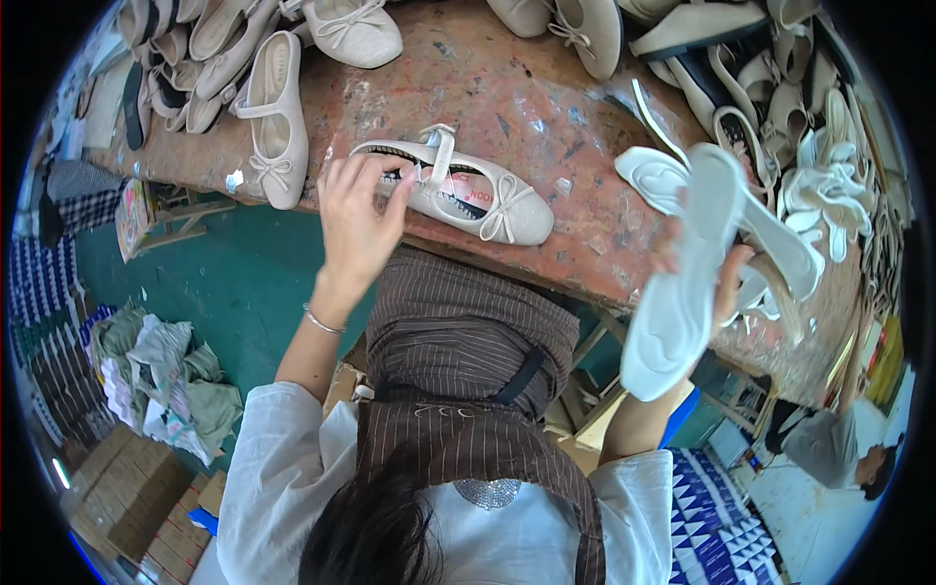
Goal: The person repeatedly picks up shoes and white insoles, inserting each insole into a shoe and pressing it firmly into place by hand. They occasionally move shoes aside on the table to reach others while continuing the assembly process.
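A beige ballet shoe [522,210] with a bow and an ankle strap lies on its sole at the table's near edge, toe to the right. Its inside shows dark lining and a patch with red print. My left hand [366,200] is at its heel end, thumb and forefinger pinched over the opening; what they hold, if anything, is too small to make out. On the right, my right hand [726,283] grips a white insole [673,322], raised upright above the table edge, its cushioned face showing. Part of this hand is hidden behind the insole.
More white insoles [648,180] lie on the worn red-brown table [468,93] beside my right hand. A finished-looking beige shoe [278,122] stands at left. Piles of beige shoes [697,29] line the far side. A person [829,444] is at far right; cloth [166,375] lies on the floor.
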A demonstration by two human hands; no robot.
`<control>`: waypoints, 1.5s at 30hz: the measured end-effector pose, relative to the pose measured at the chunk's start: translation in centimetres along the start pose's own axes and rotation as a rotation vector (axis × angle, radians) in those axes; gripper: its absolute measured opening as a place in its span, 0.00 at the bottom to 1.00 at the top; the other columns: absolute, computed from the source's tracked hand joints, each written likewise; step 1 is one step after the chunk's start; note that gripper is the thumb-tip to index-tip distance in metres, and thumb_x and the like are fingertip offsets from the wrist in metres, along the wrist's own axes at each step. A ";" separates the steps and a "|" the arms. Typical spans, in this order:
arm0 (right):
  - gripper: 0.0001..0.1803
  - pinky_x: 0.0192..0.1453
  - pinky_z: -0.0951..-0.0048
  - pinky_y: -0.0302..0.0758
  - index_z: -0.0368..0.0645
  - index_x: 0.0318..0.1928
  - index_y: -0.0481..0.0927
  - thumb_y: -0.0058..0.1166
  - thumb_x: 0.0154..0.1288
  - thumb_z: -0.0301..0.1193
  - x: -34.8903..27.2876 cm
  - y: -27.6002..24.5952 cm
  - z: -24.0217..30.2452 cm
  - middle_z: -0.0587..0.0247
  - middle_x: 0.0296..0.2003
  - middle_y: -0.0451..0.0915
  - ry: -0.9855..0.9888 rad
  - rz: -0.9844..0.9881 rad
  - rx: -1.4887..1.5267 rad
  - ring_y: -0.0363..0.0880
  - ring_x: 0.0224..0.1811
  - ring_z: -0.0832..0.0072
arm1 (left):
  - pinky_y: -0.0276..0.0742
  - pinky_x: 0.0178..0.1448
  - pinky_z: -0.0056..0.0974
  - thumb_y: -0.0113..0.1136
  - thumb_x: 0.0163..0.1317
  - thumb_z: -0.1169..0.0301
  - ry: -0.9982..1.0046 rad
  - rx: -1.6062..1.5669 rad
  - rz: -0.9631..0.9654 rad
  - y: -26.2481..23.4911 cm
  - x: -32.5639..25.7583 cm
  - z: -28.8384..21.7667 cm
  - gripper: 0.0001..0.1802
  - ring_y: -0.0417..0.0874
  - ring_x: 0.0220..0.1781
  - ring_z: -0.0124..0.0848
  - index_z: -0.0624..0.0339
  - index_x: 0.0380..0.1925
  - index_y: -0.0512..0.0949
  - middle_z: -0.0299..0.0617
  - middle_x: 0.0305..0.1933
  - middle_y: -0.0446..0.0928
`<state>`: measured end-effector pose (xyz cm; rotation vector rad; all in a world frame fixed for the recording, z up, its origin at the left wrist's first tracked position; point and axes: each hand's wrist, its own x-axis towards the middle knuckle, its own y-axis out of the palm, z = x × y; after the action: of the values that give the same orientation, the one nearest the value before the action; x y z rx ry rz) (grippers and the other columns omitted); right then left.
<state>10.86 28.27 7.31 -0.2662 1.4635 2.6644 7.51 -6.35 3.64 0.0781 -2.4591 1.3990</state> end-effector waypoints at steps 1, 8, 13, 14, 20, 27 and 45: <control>0.40 0.45 0.65 0.75 0.33 0.73 0.57 0.47 0.75 0.50 -0.6 -0.8 -1.4 0.46 0.56 0.71 0.061 0.010 0.015 0.68 0.34 0.75 | 0.68 0.59 0.47 0.71 0.54 0.66 0.044 -0.052 0.109 -0.4 0.0 0.9 0.15 0.79 0.49 0.41 0.58 0.40 0.83 0.41 0.41 0.81; 0.32 0.63 0.52 0.75 0.30 0.71 0.59 0.43 0.74 0.38 -3.9 -2.2 -6.0 0.40 0.57 0.75 0.206 -0.141 0.215 0.77 0.49 0.61 | 0.71 0.63 0.43 0.73 0.55 0.70 0.070 -0.365 0.319 1.3 0.4 2.2 0.14 0.84 0.37 0.33 0.64 0.37 0.79 0.40 0.34 0.83; 0.33 0.67 0.51 0.75 0.32 0.73 0.56 0.41 0.75 0.39 -4.8 -3.5 -7.6 0.37 0.63 0.73 0.255 -0.155 0.267 0.81 0.55 0.56 | 0.73 0.44 0.23 0.66 0.65 0.76 -0.236 -0.908 0.219 0.8 0.8 1.7 0.07 0.78 0.40 0.16 0.63 0.38 0.77 0.33 0.36 0.83; 0.33 0.66 0.51 0.75 0.32 0.73 0.57 0.41 0.75 0.39 -4.9 -3.7 -8.0 0.37 0.63 0.73 0.272 -0.178 0.281 0.81 0.55 0.56 | 0.73 0.45 0.24 0.65 0.66 0.75 -0.332 -1.029 0.165 0.6 0.9 1.4 0.07 0.79 0.39 0.16 0.63 0.39 0.77 0.34 0.37 0.83; 0.33 0.63 0.53 0.77 0.33 0.73 0.56 0.39 0.78 0.41 -4.6 -3.7 -9.5 0.38 0.62 0.73 0.298 -0.141 0.250 0.82 0.53 0.57 | 0.81 0.54 0.33 0.56 0.72 0.73 -0.632 -1.633 0.019 -0.2 1.0 1.8 0.02 0.84 0.47 0.26 0.59 0.41 0.75 0.41 0.46 0.83; 0.34 0.59 0.54 0.81 0.35 0.72 0.58 0.34 0.80 0.48 -4.5 -3.2 -9.1 0.39 0.61 0.74 0.262 -0.096 0.182 0.83 0.51 0.58 | 0.78 0.65 0.39 0.56 0.72 0.71 -0.594 -2.005 0.119 0.2 -0.8 3.2 0.17 0.82 0.59 0.32 0.61 0.58 0.73 0.42 0.58 0.80; 0.34 0.58 0.59 0.75 0.30 0.69 0.64 0.24 0.82 0.47 -4.2 -1.3 -6.0 0.41 0.58 0.76 0.040 -0.095 -0.252 0.78 0.46 0.64 | 0.75 0.33 0.35 0.70 0.57 0.77 0.025 -0.513 0.048 1.7 -0.6 -1.6 0.07 0.81 0.26 0.34 0.64 0.31 0.79 0.40 0.27 0.82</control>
<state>15.85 23.90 3.85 -0.3991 1.0923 2.7773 8.15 -4.24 2.81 -0.1134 -2.7274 0.7400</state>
